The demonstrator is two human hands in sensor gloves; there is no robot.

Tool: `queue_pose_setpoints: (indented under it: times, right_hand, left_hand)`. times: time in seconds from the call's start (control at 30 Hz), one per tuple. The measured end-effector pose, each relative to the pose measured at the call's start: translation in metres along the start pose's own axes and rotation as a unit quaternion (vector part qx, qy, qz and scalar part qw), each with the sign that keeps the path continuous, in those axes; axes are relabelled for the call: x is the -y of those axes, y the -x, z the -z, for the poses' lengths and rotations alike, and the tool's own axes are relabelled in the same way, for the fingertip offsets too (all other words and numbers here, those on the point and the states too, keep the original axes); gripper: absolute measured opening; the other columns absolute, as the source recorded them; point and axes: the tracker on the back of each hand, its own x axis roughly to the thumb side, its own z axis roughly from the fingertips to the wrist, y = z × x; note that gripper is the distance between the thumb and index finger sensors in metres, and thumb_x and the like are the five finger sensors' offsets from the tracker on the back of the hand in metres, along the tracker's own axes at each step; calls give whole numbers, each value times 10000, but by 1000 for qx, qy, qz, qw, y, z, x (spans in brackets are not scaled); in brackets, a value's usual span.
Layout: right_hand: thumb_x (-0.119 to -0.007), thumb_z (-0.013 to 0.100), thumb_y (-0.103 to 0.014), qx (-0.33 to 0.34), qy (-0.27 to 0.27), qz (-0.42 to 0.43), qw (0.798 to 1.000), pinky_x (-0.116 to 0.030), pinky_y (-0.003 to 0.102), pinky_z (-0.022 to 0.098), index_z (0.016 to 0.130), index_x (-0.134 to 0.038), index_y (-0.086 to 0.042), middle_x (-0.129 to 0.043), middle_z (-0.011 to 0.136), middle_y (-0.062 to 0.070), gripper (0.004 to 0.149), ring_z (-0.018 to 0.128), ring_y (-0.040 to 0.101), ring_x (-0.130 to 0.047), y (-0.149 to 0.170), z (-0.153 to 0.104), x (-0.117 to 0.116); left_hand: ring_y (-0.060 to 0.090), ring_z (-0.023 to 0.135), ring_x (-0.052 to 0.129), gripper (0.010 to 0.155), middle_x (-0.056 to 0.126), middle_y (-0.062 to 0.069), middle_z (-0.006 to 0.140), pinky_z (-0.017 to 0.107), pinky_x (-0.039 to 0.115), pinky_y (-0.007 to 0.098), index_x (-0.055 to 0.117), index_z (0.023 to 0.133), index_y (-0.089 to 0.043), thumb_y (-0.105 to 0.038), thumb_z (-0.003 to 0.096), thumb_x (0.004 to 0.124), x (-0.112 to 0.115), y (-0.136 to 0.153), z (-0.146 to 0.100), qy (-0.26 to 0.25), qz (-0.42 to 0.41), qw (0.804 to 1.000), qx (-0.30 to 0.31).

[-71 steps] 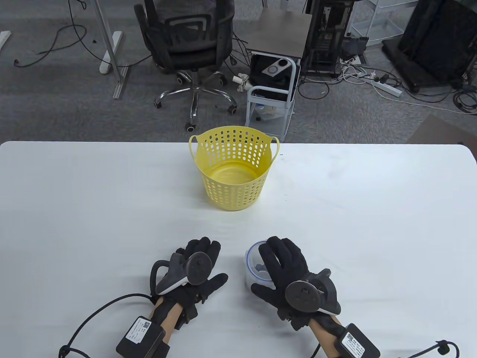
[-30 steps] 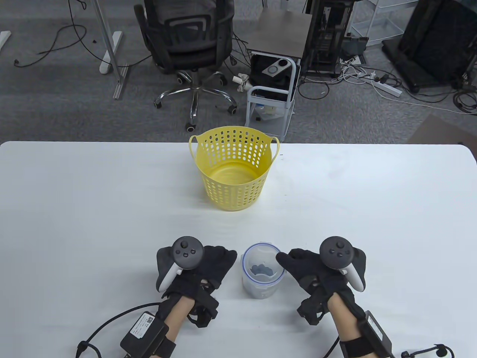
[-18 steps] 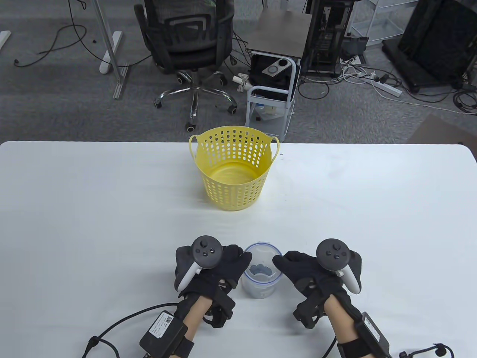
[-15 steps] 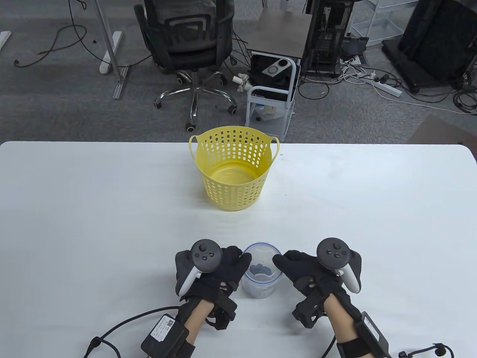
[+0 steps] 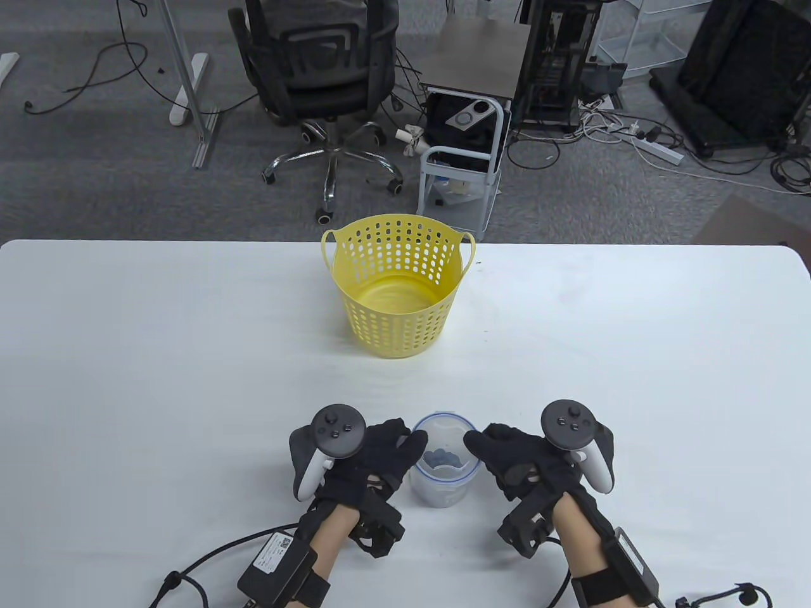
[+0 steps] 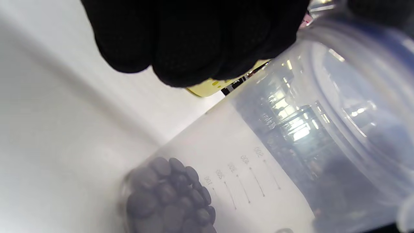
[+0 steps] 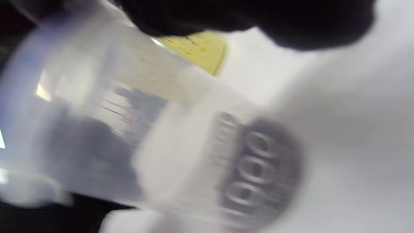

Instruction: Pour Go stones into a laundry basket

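A clear plastic cup (image 5: pixel 443 489) with dark Go stones (image 5: pixel 441 455) in its bottom stands near the table's front edge. My left hand (image 5: pixel 398 445) presses its left side and my right hand (image 5: pixel 489 445) its right side, fingertips at the rim. The yellow laundry basket (image 5: pixel 396 329) stands upright and empty at the table's far middle, well beyond the cup. The left wrist view shows my fingers (image 6: pixel 187 38) over the cup (image 6: pixel 258 155) and the stones (image 6: pixel 171 197). The right wrist view is blurred and shows the cup (image 7: pixel 145 129) and the basket (image 7: pixel 197 48).
The white table (image 5: pixel 127 354) spreads wide on both sides. Cables run from my wrists along the front edge. An office chair (image 5: pixel 323 76) and a small cart (image 5: pixel 462 152) stand on the floor beyond the far edge.
My right hand came off the cup's top and both hands turned side-on. My left hand moved right to the cup; both hands now press its sides.
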Motion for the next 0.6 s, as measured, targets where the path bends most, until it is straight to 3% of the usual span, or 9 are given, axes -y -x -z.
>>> queue_pose_setpoints:
  times: [0.03,0.1,0.2,0.3,0.4,0.5,0.6]
  right_hand:
    - [-867,420,-609,1,16,-11,1000,-892,382,125,548,-891,-196,-915,308,-88,433,76,81,-913,-2,-1,2]
    - [-824,442,-633,13,9,-45,999,-899,367,146,572,-873,-224,-913,334,-106,433,100,66,-919,-1,-3,2]
    - [-824,443,-639,5,10,-29,1000,-892,386,155,578,-872,-230,-918,340,-89,434,105,87,-920,1,-4,0]
    - [-791,436,-706,6,20,-55,998,-887,448,235,691,-874,-190,-950,427,-19,581,191,157,-963,0,-4,1]
    - [-712,441,-781,23,53,-44,997,-849,532,383,872,-772,-171,-915,653,58,749,417,270,-983,-6,-6,7]
    - [-747,454,-725,32,86,-23,996,-766,619,483,942,-704,-147,-820,821,144,758,598,398,-916,-13,-6,9]
    - [-761,470,-682,26,91,-27,995,-756,623,495,961,-676,-138,-802,827,139,737,615,400,-905,-13,-4,6]
  left_hand:
    - [119,501,954,567,934,-96,661,491,823,389,813,713,-299,-764,403,716,-1,1,0,-3,-3,1000,0]
    - [140,519,947,567,926,-80,678,503,808,407,807,726,-290,-752,406,725,0,0,0,14,-13,1000,-6]
    - [140,525,955,571,926,-89,685,502,814,407,803,727,-304,-766,406,707,1,1,-1,-2,-5,1000,2]
    - [211,617,953,638,891,-35,801,532,796,447,766,825,-304,-783,414,671,1,2,-4,-8,1,1000,-3]
    - [275,773,860,864,673,58,1043,596,740,480,539,1039,-280,-847,394,626,-2,-3,-8,-12,19,1000,0]
    - [328,907,751,986,510,94,1136,634,710,483,352,1100,-260,-871,385,650,-3,-12,-13,5,37,999,13]
    - [374,989,654,1057,391,107,1175,657,685,489,217,1097,-254,-872,387,696,1,-18,-16,37,38,998,18]
